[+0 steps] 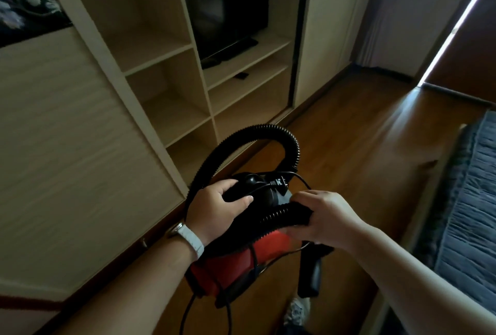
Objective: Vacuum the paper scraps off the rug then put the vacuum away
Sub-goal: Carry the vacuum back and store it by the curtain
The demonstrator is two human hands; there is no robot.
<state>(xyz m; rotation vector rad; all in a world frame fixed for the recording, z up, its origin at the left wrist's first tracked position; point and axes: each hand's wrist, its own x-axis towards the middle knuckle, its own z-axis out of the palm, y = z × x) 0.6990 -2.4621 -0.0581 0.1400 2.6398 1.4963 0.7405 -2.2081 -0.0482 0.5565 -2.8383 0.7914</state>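
Head view shows both hands carrying the vacuum [241, 257], a red and black one, above the wooden floor [335, 147] in front of the shelves [166, 66]. Left hand [214, 208] grips its black top. Right hand [322, 216] is closed around the hose [281, 214], which loops up over the vacuum.

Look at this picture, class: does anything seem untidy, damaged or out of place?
Only the vacuum: its power cord lies loosely over the body and trails below instead of being wound, and the hose arches up freely. The left hand and right hand hold it. No damage shows.
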